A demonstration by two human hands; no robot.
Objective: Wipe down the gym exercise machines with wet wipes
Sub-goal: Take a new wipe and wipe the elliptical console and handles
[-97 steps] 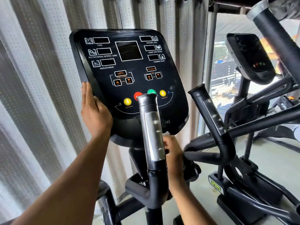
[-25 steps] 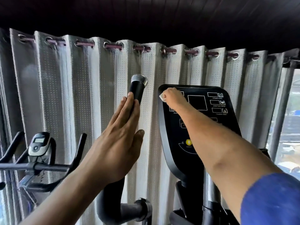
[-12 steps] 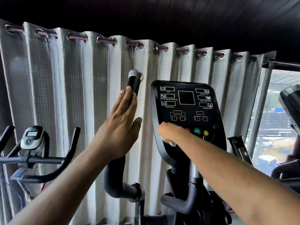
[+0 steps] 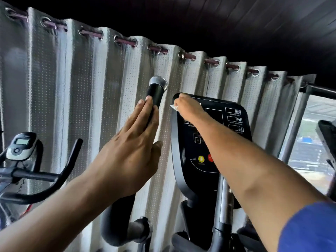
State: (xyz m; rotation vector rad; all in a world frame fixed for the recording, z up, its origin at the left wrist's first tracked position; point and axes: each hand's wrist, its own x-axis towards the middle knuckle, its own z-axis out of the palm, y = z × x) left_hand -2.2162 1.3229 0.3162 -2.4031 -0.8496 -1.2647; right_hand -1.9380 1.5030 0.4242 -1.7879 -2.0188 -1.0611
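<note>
The black console (image 4: 227,135) of an elliptical machine faces me at centre right, with white labels and yellow and red buttons. My right hand (image 4: 187,106) presses a white wet wipe (image 4: 173,106) against the console's top left corner; only a small edge of the wipe shows past the fingers. My left hand (image 4: 134,148) lies flat, fingers together, against the machine's tall black handlebar (image 4: 156,93), which ends in a silver cap.
A silver-grey eyelet curtain (image 4: 72,88) hangs right behind the machines. An exercise bike with a small grey display (image 4: 20,146) and black handlebars stands at the left. A window (image 4: 312,148) and part of another machine's console (image 4: 327,135) are at the right edge.
My right hand has moved with the wipe from the console's lower left edge up to its top left corner. My left hand stays flat on the handlebar.
</note>
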